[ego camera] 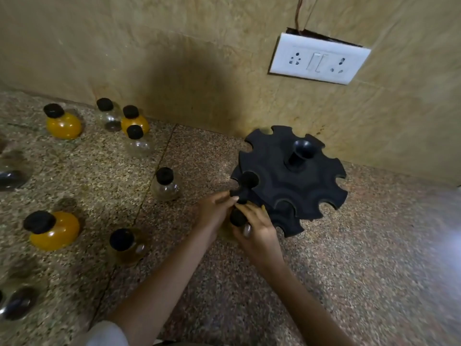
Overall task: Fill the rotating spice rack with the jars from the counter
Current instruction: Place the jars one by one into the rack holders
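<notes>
The black rotating spice rack (pixel 294 186) stands on the stone counter against the wall, its notched rim mostly bare. At its left edge sits a black-capped jar (pixel 247 181), and my left hand (pixel 214 211) pinches it just below the cap. My right hand (pixel 257 233) grips a second black-capped jar (pixel 237 218) low beside the rack; its body is mostly hidden by my fingers. Loose jars stand to the left: yellow ones (pixel 63 124) (pixel 53 229) (pixel 136 121), clear ones (pixel 166 186) (pixel 108 116) (pixel 138 143) and an amber one (pixel 126 245).
Dark jars (pixel 12 176) (pixel 17 303) are blurred at the left edge. A white socket plate (pixel 319 58) hangs on the tan wall above the rack. The speckled counter (pixel 349 270) stretches to the right and front of the rack.
</notes>
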